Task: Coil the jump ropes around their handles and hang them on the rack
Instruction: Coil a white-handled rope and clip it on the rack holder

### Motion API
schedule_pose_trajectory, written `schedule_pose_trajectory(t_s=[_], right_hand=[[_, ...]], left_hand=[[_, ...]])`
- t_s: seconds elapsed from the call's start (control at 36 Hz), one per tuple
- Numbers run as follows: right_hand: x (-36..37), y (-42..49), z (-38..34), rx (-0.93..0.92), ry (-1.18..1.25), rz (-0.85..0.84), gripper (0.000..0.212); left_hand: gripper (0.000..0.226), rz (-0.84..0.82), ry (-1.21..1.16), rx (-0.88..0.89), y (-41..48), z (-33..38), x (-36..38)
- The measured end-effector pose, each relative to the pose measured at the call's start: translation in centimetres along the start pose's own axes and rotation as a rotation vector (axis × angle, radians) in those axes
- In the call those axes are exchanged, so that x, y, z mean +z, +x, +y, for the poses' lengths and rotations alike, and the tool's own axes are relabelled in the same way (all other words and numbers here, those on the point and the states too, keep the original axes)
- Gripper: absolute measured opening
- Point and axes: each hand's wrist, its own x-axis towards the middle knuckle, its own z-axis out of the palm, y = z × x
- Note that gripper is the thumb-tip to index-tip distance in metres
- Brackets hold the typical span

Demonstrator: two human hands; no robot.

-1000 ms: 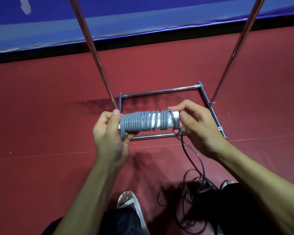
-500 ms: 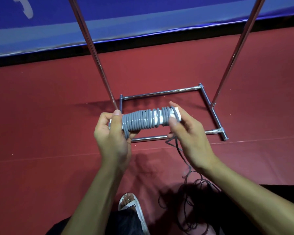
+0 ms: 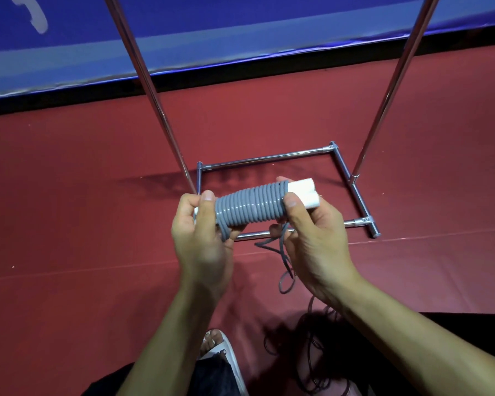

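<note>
A grey jump rope (image 3: 250,205) is wound in tight turns around its two white handles (image 3: 303,194), held side by side and tilted up to the right. My left hand (image 3: 202,235) grips the left end of the bundle, thumb on top of the coil. My right hand (image 3: 312,232) holds the right end, thumb on the last turns, with the white tips sticking out past it. A loose length of the rope (image 3: 283,261) hangs from under my right hand. The metal rack (image 3: 269,160) stands on the floor right behind the bundle.
The rack's two chrome uprights (image 3: 149,90) rise out of the top of the frame. A pile of dark cord (image 3: 320,352) lies on the red mat (image 3: 69,224) by my sandalled foot (image 3: 220,350). A blue padded wall (image 3: 240,30) runs along the back.
The turns now sit tight together and the white handle tips stand bare on the right. My right hand has slid under that end, and the bundle has tilted up to the right.
</note>
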Motion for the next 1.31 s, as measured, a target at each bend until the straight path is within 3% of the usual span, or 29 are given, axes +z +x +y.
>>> schedule_pose_trajectory(t_s=[0.19,0.44,0.61,0.81,0.89,1.0,1.11,1.31], right_hand=[[0.0,0.4,-0.4,0.049,0.11,-0.056,0.028],[-0.9,0.9,-0.8,0.108,-0.035,-0.077,0.03],[-2.0,1.8,-1.9,0.192,-0.116,-0.126,0.034],[-1.6,1.3,-2.9,0.195,-0.08,-0.055,0.015],[-1.4,1.0,-2.8,0.232,0.01,0.022,0.013],[-1.2,0.9,-2.8,0.292,0.127,0.027,0.032],[-1.3,0.9,-2.9,0.266,0.115,-0.012,0.02],[-1.4,0.9,-2.6,0.263,0.079,-0.003,0.016]], left_hand=[[0.024,-0.093,-0.04,-0.052,-0.2,-0.4,0.6],[0.024,-0.201,-0.107,-0.088,0.2,-0.5,0.0],[0.009,-0.314,-0.164,-0.111,0.1,-0.3,-0.7],[0.013,-0.396,-0.135,-0.018,0.4,-0.2,-1.0],[0.013,-0.411,-0.078,-0.001,0.2,-0.2,-1.0],[0.014,-0.416,-0.07,-0.028,0.0,0.0,-0.8],[0.016,-0.389,-0.074,-0.098,-0.2,0.6,-0.7],[0.013,-0.384,-0.099,-0.112,-0.3,0.5,-0.8]])
